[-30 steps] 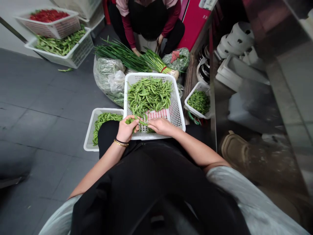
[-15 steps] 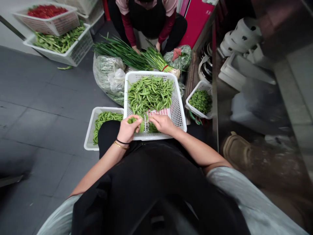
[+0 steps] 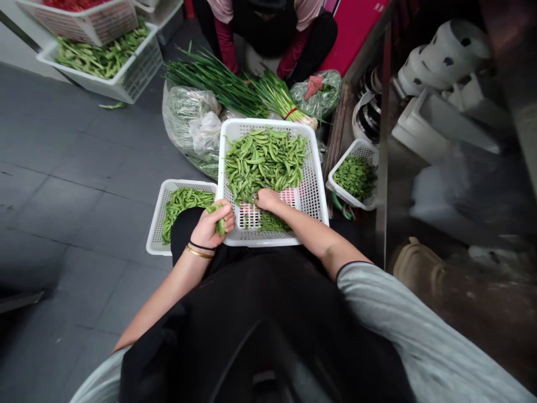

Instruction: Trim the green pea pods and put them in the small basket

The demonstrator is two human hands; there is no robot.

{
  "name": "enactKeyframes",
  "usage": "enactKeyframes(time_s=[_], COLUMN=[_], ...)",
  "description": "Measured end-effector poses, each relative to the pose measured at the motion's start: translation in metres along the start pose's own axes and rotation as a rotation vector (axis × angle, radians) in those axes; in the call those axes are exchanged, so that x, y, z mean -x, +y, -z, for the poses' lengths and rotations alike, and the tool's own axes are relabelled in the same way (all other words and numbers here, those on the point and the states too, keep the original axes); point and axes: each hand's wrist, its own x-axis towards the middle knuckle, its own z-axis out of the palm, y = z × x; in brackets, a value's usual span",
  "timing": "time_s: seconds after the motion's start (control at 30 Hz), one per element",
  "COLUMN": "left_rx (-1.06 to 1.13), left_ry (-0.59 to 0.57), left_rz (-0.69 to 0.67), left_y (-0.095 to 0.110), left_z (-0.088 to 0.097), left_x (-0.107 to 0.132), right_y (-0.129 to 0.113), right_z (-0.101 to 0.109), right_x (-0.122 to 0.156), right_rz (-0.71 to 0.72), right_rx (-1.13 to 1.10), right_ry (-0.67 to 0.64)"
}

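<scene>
A white plastic basket [image 3: 321, 207] rests across my lap with a heap of green pea pods [image 3: 266, 157] in its far part. My left hand [image 3: 215, 225] is closed around several pea pods [image 3: 220, 223] at the basket's near left corner. At the near edge of the heap, my right hand [image 3: 268, 200] reaches down with its fingers drawn together. Those fingertips are partly hidden, and what they pinch cannot be made out. Close under my right wrist lies a small pile of thin green trimmings [image 3: 272, 221] on the basket floor.
Another white basket [image 3: 154, 224] with pea pods stands by my left knee. Beyond my basket lie green onions [image 3: 289, 103] and bagged greens [image 3: 188, 109], where a crouching person [image 3: 264, 33] works. To the right are a basket of leafy greens [image 3: 356, 176] and a metal shelf edge [image 3: 382, 168].
My left hand has moved left, away from the right, still gripping pods. My right hand has gone from beside the left hand forward to the heap's near edge. The view has shifted slightly.
</scene>
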Motion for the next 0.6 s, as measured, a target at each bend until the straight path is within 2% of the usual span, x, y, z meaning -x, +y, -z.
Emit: enactKeyframes(time_s=[0.1, 0.23, 0.27, 0.33, 0.4, 0.43, 0.5, 0.6], left_rx=[-0.11, -0.29, -0.334, -0.394, -0.419, -0.416, -0.382, -0.29], left_ry=[0.052, 0.162, 0.174, 0.182, 0.171, 0.154, 0.115, 0.075], left_rz=[-0.003, -0.058, -0.064, -0.062, -0.066, -0.076, -0.099, -0.094], left_y=[-0.005, -0.021, -0.026, -0.035, -0.042, -0.044, -0.044, -0.039], left_z=[0.002, -0.001, -0.004, -0.012, -0.02, -0.023, -0.026, -0.024], left_x=[0.001, -0.006, -0.008, -0.011, -0.012, -0.011, -0.007, 0.002], right_y=[0.019, 0.046, 0.046, 0.036, 0.019, 0.01, -0.001, 0.001], right_z=[0.001, 0.01, 0.011, 0.009, 0.003, 0.001, -0.002, 0.001], right_x=[0.009, 0.05, 0.063, 0.088, 0.11, 0.119, 0.133, 0.143], right_rz=[-0.021, 0.011, 0.041, 0.134, 0.252, 0.3, 0.389, 0.531], right_rx=[-0.045, -0.138, -0.164, -0.162, -0.08, -0.034, -0.023, -0.232], right_ry=[-0.023, -0.051, 0.003, 0.203, 0.411, 0.474, 0.535, 0.554])
